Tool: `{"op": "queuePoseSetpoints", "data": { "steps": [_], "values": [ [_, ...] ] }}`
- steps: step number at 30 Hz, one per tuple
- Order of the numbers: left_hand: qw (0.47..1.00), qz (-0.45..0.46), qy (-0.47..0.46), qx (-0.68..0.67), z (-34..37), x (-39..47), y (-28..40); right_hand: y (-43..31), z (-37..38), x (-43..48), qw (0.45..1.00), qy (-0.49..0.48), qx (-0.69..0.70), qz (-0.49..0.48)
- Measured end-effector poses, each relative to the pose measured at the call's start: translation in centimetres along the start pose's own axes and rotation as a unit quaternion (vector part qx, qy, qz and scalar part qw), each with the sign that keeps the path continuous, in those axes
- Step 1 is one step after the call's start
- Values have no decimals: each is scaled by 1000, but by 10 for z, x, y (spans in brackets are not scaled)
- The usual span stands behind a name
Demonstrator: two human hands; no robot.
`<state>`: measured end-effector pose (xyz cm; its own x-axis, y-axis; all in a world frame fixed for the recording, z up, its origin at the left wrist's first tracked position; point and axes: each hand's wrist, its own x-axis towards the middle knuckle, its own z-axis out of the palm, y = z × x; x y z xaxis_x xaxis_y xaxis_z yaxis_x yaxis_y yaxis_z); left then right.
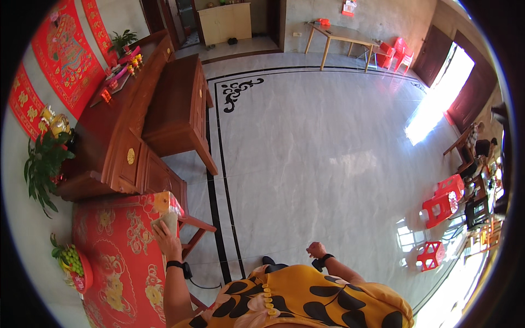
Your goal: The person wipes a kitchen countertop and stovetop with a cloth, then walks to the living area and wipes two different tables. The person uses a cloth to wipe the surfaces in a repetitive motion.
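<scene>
My left hand presses a beige-grey cloth onto the far right corner of a table covered with a red, flower-patterned tablecloth. The fingers lie over the cloth, close to the table's edge. Out over the floor on the right, my right hand hangs with its fingers curled and nothing visible in it. Both wrists wear black bands. A red bowl of artificial-looking green grapes stands on the table's left side by the wall.
Beyond the table stand a carved wooden altar cabinet and a lower wooden table. A leafy plant and a gold vase are by the wall. Red plastic stools stand at the right; a wooden-legged table is at the back.
</scene>
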<state>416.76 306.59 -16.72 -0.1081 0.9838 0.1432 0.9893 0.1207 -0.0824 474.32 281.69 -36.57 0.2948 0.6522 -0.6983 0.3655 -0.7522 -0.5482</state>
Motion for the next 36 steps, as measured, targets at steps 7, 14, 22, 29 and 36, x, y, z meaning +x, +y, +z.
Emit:
{"op": "queuePoseSetpoints", "data": {
  "steps": [7,14,22,29,36],
  "values": [
    [998,9,43,-43,-6,-42,0,0,-44,71,994,53,37,83],
    [963,82,-27,-254,-65,46,104,-45,-84,130,989,27,104,103],
    [704,191,-363,-579,-44,306,416,-209,-215,205,990,88,-42,-102],
    [441,170,-683,-557,-70,365,672,-378,-353,218,903,46,337,-262],
    [320,160,-791,-496,-69,437,835,-421,-487,315,821,48,522,-226]
  ]
}}
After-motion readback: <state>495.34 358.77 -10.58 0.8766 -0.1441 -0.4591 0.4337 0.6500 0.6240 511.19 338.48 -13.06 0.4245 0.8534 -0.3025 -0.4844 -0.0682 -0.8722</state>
